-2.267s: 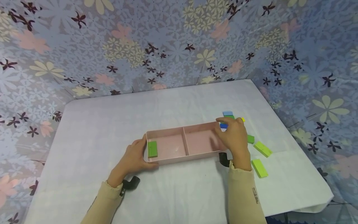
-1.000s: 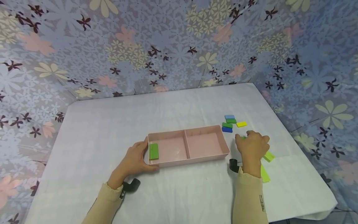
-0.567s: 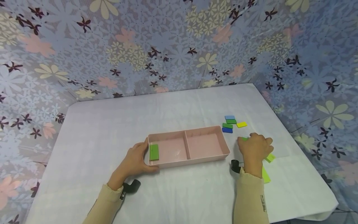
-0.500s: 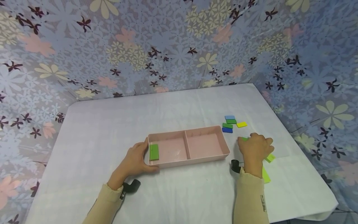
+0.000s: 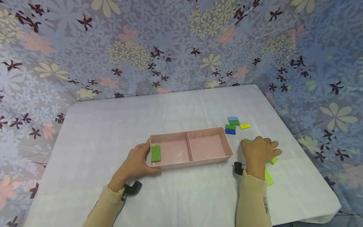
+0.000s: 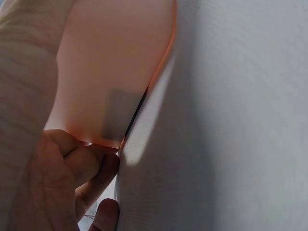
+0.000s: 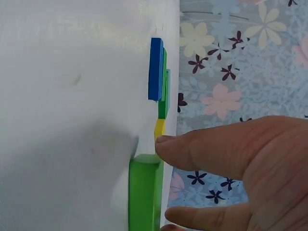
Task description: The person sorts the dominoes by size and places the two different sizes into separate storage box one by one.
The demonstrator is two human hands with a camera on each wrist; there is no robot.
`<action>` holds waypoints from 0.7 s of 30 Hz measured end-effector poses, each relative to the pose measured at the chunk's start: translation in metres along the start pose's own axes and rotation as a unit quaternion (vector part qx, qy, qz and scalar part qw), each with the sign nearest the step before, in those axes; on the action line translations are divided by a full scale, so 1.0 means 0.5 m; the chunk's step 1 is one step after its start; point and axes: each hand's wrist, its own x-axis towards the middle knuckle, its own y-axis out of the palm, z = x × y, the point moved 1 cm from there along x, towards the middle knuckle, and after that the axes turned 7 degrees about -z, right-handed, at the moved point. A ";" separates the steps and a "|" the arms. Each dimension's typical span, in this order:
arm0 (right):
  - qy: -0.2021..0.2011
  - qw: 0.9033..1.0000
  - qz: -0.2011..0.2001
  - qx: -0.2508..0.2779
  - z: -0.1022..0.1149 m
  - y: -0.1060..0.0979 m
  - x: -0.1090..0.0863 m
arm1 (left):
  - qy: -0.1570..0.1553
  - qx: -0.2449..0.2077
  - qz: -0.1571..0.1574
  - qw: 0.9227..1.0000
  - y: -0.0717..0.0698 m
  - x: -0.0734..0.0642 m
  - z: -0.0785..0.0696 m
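Note:
A pink two-compartment box (image 5: 195,163) sits mid-table, a green block (image 5: 156,153) lying against the left end of its left compartment. My left hand (image 5: 139,161) grips that end, thumb on the near side and fingers round the far corner; the left wrist view shows the curled fingers at the box's edge. To the right of the box, my right hand (image 5: 258,154) is over another green block (image 7: 144,192), largely covering it in the head view. In the right wrist view its thumb and a finger reach out straight and apart, right at that block's edge.
Behind the right hand lie a light blue block (image 5: 233,119), two dark green ones (image 5: 230,127), a dark blue block (image 5: 230,131) and a yellow block (image 5: 245,126). Two lime blocks (image 5: 268,177) are partly hidden by the right hand and arm. Patterned cloth (image 5: 175,47) rises behind the table.
My right hand has left the box's right end and moved right to the green block, where its outer fingers now spread slightly wider. The left hand keeps its grip on the box.

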 end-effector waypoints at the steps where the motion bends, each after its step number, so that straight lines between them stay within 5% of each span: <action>1: 0.000 1.000 0.002 0.003 -0.002 -0.001 0.000 | -0.001 0.000 0.000 1.000 0.000 -0.001 0.000; 21: 0.049 0.997 0.063 -0.016 -0.018 -0.009 0.012 | -0.007 0.002 0.003 1.000 -0.001 -0.001 -0.005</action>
